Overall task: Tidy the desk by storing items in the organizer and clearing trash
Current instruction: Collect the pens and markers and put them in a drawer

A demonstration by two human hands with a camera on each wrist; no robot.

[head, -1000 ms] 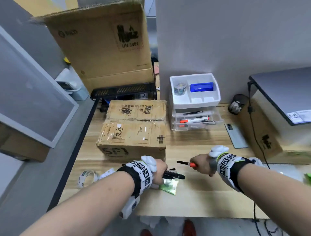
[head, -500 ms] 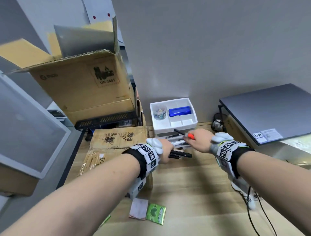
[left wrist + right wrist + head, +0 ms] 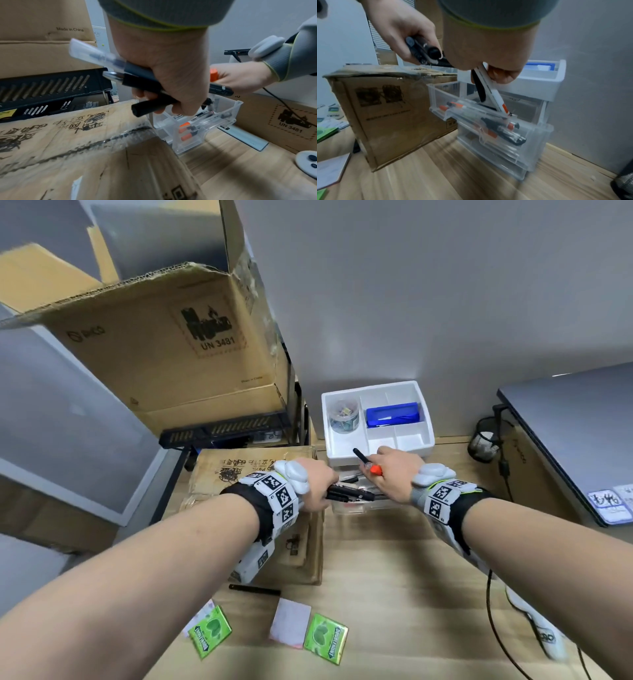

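at centre of the head view: both hands work over the open top drawer of the organizer (image 3: pixel 376 419), which stands against the grey wall.
left hand (image 3: pixel 315 484): fingers curled round a bundle of dark pens (image 3: pixel 349 494), held roughly level; the pens' tips point toward the right of the frame, just above the drawer.
bundle, left wrist view: several black barrels and one clear-capped pen (image 3: pixel 96 55) stick out to the upper left of the fist.
right hand (image 3: pixel 394 470): fingers closed on a white marker with orange cap (image 3: pixel 493 93), together with a black pen (image 3: pixel 479 89); both tilt steeply down.
marker tip: inside the open top drawer (image 3: pixel 471 108), touching or just above the pens lying there; which one i cannot tell.
drawer contents: orange-capped and black pens lying lengthwise behind the clear front.
organizer top tray: a small cup of mixed bits (image 3: pixel 344 416) in the left compartment, a blue box (image 3: pixel 392 414) in the rear right compartment.
left of organizer: a taped cardboard box (image 3: pixel 390 108), just beside the drawers.
lower centre of the head view, on the tabletop (image 3: pixel 394 594): two green gum packets (image 3: pixel 325 638), a pink-white notepad (image 3: pixel 290 623) between them, and a loose black pen (image 3: pixel 253 589) near the box's foot.
right edge of the head view: a closed grey laptop (image 3: pixel 582 433), raised on a box.
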